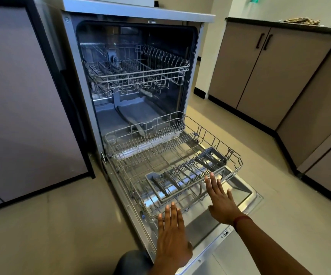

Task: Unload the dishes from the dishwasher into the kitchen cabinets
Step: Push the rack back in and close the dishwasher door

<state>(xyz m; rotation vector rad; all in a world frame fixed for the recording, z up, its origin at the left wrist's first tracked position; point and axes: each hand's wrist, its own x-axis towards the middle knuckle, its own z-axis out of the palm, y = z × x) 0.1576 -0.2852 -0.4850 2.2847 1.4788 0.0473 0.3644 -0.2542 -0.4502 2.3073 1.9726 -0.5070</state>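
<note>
I see no dishes in the lower rack (150, 165) or in the upper rack (140, 74) above it, so I judge unloading finished; my left hand (171, 233) and right hand (221, 203), flat and holding nothing, are at its front rim, and the next move is to push it in evenly.

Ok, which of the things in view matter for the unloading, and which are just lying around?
Job: dishwasher, door down; lower rack, pulled out, no dishes visible; cutlery basket in it; upper rack, also bare; cabinets on the right, doors closed; left hand and right hand, both open at the lower rack's front.
Lying about: cloth on the counter.
</note>
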